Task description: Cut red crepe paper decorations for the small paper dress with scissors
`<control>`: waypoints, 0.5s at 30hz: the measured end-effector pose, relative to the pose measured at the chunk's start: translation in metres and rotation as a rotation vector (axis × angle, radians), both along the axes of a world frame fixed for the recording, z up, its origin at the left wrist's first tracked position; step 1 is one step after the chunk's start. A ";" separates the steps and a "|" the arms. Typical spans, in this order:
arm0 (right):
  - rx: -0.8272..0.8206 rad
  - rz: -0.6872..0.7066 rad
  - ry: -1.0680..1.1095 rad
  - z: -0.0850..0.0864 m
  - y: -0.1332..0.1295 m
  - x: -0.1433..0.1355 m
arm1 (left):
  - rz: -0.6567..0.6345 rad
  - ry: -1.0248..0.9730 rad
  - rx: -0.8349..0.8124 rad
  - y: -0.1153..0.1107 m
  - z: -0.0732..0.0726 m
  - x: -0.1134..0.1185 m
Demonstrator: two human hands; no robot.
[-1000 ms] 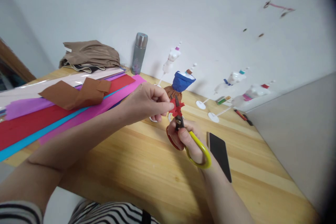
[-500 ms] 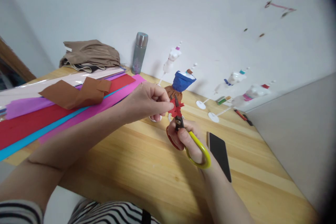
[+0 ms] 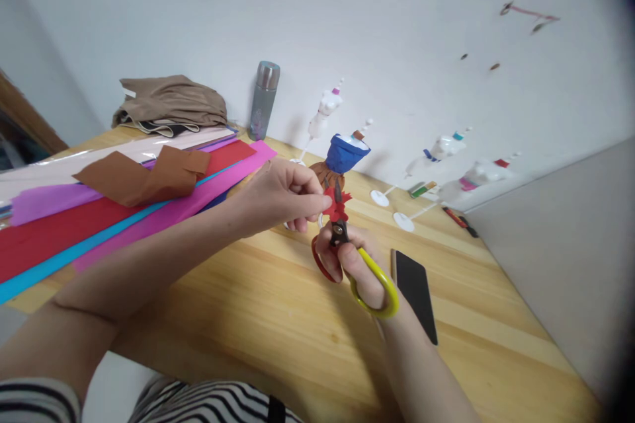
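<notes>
Between thumb and fingers, my left hand [image 3: 290, 195] pinches a small piece of red crepe paper [image 3: 338, 205] with jagged, petal-like edges. My right hand [image 3: 354, 261] grips scissors [image 3: 374, 284] with one yellow handle loop and one red one. Their dark blades point away from me and lie at the red paper, slightly parted. Just behind the blades stands a small dress form [image 3: 347, 153] with a blue paper top and a brown gathered skirt. Its base is partly hidden by my hands.
Coloured paper sheets [image 3: 54, 231] lie at the left under a folded brown piece [image 3: 143, 178]. Behind are brown cloth [image 3: 173, 102] and a grey flask [image 3: 264, 99]. More white dress forms [image 3: 326, 106] line the wall. A phone [image 3: 414, 294] lies right of my right hand.
The scissor blades have spread slightly, and the red handle loop has swung a little outward to the left. The red paper has shifted slightly to the right in my left hand.
</notes>
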State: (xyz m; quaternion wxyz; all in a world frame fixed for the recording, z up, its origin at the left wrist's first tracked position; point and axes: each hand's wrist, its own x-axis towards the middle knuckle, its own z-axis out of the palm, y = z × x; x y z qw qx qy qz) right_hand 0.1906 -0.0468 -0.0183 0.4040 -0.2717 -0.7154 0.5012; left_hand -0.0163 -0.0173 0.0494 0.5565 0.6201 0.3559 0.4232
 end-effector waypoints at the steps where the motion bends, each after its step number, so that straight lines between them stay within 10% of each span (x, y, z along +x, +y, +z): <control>1: -0.004 0.001 0.006 0.000 0.000 0.000 | -0.001 0.005 -0.002 0.000 0.000 0.000; 15: -0.025 -0.009 -0.023 0.001 -0.001 0.000 | -0.022 0.032 0.015 -0.001 -0.001 0.001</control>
